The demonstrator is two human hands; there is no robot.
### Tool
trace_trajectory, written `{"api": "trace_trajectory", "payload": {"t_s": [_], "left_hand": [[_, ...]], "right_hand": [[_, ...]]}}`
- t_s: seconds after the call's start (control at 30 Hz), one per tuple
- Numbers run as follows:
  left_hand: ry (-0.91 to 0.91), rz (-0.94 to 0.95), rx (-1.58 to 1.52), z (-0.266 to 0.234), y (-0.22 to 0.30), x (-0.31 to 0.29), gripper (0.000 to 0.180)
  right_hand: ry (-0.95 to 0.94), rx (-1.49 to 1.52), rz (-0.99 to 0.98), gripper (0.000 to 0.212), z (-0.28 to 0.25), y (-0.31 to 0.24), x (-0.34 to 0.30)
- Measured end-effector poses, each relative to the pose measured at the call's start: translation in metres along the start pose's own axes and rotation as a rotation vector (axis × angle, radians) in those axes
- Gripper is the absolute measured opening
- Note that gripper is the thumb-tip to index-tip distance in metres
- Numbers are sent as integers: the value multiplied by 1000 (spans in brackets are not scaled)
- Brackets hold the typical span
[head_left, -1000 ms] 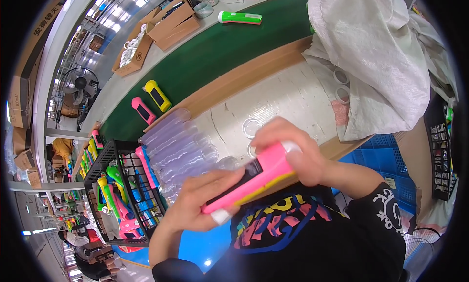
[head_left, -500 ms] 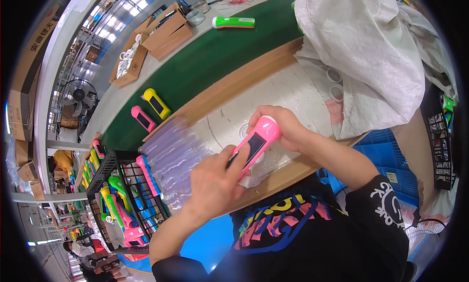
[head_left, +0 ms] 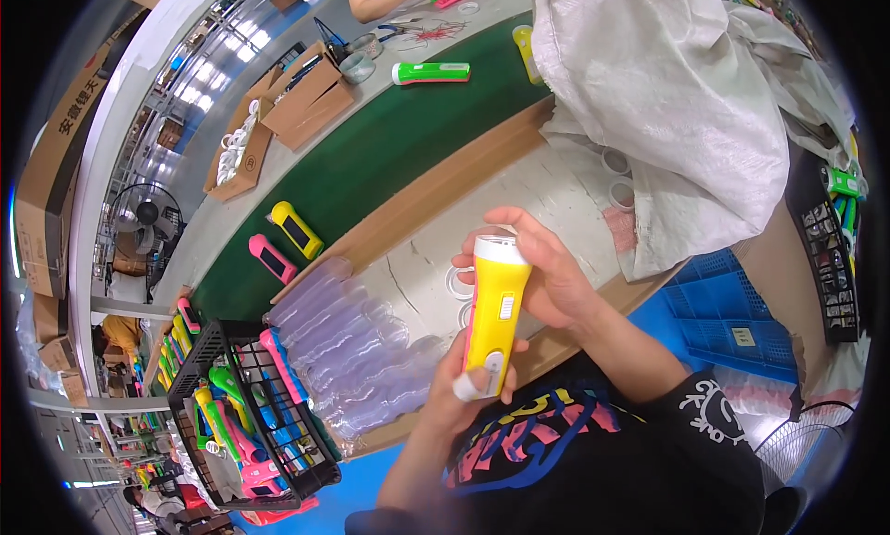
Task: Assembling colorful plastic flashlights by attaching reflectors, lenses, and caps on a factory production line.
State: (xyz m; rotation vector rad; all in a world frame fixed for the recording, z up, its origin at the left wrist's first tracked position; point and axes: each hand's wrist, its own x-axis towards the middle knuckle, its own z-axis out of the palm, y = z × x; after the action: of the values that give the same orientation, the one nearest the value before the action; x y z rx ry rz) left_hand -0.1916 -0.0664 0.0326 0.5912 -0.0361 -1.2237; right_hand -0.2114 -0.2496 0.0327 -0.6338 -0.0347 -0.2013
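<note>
The flashlight (head_left: 498,299) looks all put together; I can't tell what is left. It is yellow and pink with a white head, held between the hands. The right hand (head_left: 553,277) curls round its 12 o'clock end; the left hand (head_left: 449,387) grips its 6 o'clock end.

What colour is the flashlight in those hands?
The flashlight is yellow, pink and white, clearest in the head view.

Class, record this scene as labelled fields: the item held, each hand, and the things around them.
Held item: yellow-and-pink flashlight, white head upward
Left hand: holds its lower end
Right hand: curved around its head; grip unclear
Left: clear plastic sleeves; black basket of flashlights
Green surface: pink flashlight, green flashlight, two yellow ones
Right: white sack
</note>
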Motion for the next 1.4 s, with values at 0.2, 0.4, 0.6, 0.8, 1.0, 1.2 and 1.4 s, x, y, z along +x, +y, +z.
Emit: {"api": "trace_trajectory", "payload": {"t_s": [0.2, 0.4, 0.6, 0.8, 1.0, 1.2, 1.4], "left_hand": [[397, 708, 1798, 8, -6, 3, 58], [135, 103, 948, 23, -18, -4, 61], [-175, -60, 365, 19, -27, -11, 45], [419, 379, 1630, -10, -2, 25, 52], [227, 17, 621, -11, 3, 17, 54], [-34, -10, -8, -24, -1, 22, 53], [78, -110, -188, -51, 32, 27, 54]], "right_hand": [[39, -273, -166, 48, 18, -7, -9], [-48, -64, -184, 37, 24, -3, -15], [-252, 337, -96, 27, 22, 10, -12], [330, -431, -225, 17, 18, 11, -7], [167, -107, -39, 31, 0, 1, -1], [159, -105, -8, 30, -11, -2, 4], [410, -375, 28, 33, -19, 0, 13]]}}
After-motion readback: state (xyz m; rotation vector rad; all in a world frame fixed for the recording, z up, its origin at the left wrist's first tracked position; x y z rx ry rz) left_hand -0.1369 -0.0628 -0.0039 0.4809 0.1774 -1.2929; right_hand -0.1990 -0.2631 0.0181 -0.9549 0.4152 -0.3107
